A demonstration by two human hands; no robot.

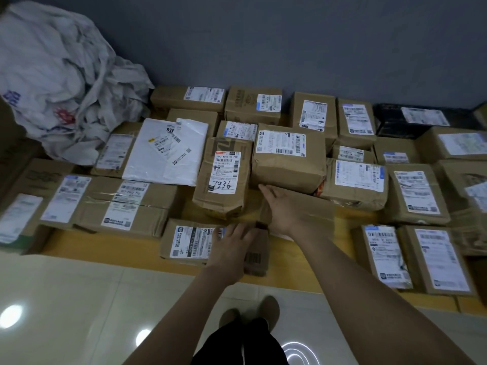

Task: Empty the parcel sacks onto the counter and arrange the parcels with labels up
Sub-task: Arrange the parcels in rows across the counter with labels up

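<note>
Here: wooden bench (105, 241) against a grey wall (290, 35), covered with brown parcels (354, 185), nearly all with white labels facing up. Sacks (60, 83) lie crumpled in a white heap at the far left. White mailer (158, 159) just right of the heap, label up. Black parcel (392, 125) far right, by the wall. Right hand (286, 209) lies flat on a plain parcel (313, 209) in the near middle. Its fingers (266, 190) are straight, pointing far-left, gripping nothing. That parcel's top face is bare brown card with clear tape. Left hand (232, 246) rests on a labelled parcel (184, 241) at the near edge, fingers spread loosely over the right end of its label, not closed round anything. A small box (257, 259) with a printed barcode touches this hand's right side. Pale tiled floor (79, 299) nearest, with the person's shoes (268, 308) on it.
</note>
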